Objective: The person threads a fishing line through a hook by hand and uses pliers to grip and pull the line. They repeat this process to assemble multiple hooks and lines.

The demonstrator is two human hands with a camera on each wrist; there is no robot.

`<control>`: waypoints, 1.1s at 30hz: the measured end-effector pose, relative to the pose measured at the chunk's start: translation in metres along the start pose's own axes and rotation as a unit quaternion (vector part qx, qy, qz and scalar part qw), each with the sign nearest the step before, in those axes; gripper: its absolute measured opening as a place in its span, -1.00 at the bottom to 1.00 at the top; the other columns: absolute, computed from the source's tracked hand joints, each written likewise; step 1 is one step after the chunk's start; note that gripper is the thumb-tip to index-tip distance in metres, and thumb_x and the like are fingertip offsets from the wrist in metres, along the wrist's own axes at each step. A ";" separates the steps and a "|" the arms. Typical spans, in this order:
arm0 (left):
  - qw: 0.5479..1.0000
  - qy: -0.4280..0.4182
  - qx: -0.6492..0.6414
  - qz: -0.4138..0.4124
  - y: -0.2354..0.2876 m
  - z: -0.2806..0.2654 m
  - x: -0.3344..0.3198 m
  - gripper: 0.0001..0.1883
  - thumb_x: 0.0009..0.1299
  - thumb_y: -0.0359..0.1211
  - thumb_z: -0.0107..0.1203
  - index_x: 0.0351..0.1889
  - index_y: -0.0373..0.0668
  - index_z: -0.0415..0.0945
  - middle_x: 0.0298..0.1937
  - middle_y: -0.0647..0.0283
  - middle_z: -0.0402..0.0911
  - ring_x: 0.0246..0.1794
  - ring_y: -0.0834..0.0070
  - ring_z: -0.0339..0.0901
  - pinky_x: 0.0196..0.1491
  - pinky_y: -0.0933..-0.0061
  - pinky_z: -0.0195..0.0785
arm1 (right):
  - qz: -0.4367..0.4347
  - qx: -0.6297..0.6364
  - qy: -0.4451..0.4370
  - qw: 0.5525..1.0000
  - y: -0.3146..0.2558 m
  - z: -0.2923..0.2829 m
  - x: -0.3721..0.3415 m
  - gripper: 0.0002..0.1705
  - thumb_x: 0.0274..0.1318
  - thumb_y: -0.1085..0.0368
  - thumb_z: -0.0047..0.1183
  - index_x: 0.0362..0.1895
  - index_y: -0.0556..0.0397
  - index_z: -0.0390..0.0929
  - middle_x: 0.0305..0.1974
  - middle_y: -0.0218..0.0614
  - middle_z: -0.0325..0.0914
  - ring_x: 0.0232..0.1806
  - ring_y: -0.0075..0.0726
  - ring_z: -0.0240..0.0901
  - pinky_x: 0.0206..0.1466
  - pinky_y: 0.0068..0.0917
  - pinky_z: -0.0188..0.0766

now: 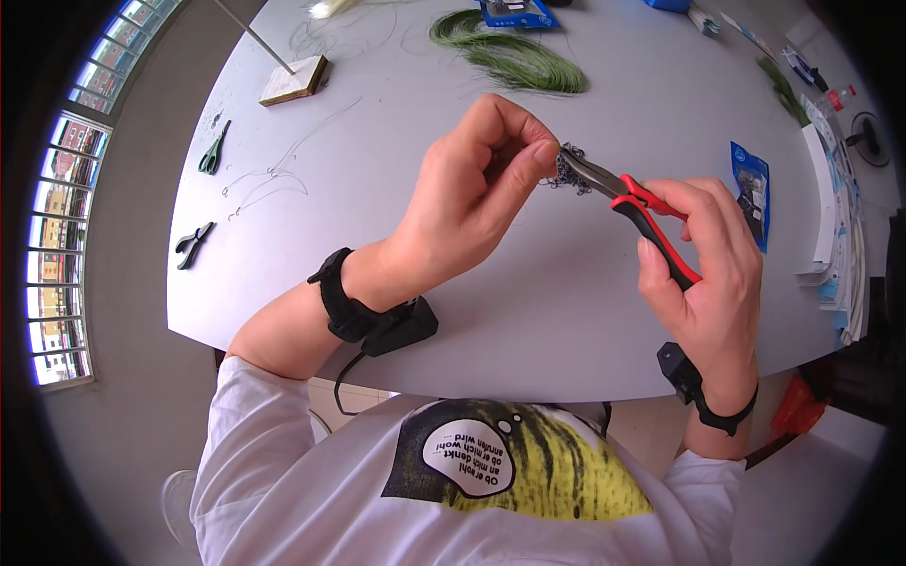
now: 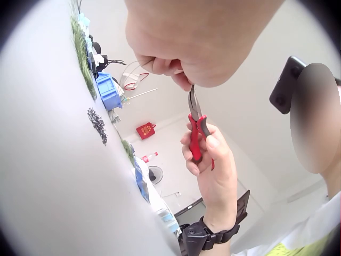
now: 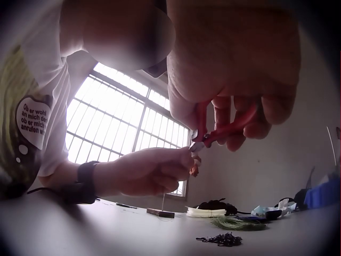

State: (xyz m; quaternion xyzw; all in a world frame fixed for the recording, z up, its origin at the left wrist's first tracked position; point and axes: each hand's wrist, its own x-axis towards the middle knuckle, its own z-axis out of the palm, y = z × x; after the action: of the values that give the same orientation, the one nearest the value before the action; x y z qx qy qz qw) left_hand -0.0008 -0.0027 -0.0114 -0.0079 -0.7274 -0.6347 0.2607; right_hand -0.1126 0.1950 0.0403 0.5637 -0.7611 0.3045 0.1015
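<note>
Red-and-black handled pliers (image 1: 651,212) are gripped in the right hand (image 1: 713,259), its fingers and thumb round the handles. Their metal nose reaches the fingertips of the left hand (image 1: 472,184), where thumb and forefinger pinch something too small to make out. In the left wrist view the pliers (image 2: 196,130) meet the left fingertips, and a thin line loops beside that hand. The right wrist view shows the pliers' tip touching the pinch of the left hand (image 3: 154,170). A pile of small dark metal pieces (image 3: 221,239) lies on the table below, partly behind the pliers in the head view.
Green strands (image 1: 528,61) lie at the table's far side, near a blue packet (image 1: 517,12). At the left are a block with a rod (image 1: 293,81), green-handled scissors (image 1: 213,151), black pliers (image 1: 192,245) and thin lines with hooks. Another blue packet (image 1: 751,193) lies right.
</note>
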 end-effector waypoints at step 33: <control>0.996 0.003 0.087 -0.032 -0.006 -0.004 0.004 -0.87 0.55 -0.39 -0.03 -0.13 -0.27 0.34 -0.24 0.33 0.48 -0.23 0.69 0.38 -0.16 0.66 0.24 | -0.008 -0.025 0.018 0.999 0.006 0.002 -0.002 -0.62 -0.11 0.31 0.19 -0.12 0.07 0.51 -0.28 -0.26 0.44 -0.28 -0.12 0.41 -0.28 -0.29 0.37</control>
State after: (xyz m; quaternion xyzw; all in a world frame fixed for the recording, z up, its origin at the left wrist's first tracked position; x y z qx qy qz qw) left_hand -0.0046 -0.0091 -0.0147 0.0401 -0.7790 -0.5769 0.2423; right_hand -0.1167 0.1965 0.0352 0.5620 -0.7618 0.2942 0.1316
